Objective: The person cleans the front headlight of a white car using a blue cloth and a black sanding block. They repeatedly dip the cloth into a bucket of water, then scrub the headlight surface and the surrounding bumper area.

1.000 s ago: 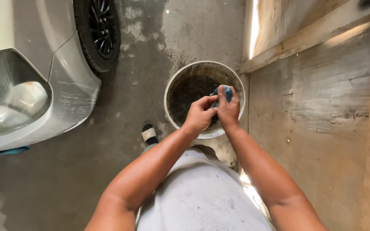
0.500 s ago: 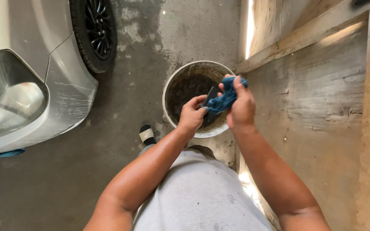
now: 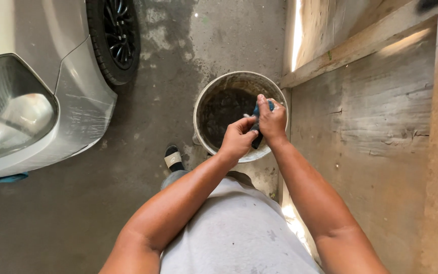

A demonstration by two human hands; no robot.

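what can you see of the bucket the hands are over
The bucket is round, pale and grimy, with a light rim, standing upright on the wet concrete floor beside a wooden wall. Its inside looks dark; whether that is water is unclear. The left hand and right hand squeeze a blue cloth above it.

Single view, head-worn camera, looking almost straight down the person's own chest and forearms. Hands sit mid-frame over a bucket [image 3: 239,114] on the wet concrete floor [image 3: 128,167]. Car front [image 3: 31,101] at frame left, wooden wall [image 3: 376,127] at right. No second view to overlap.
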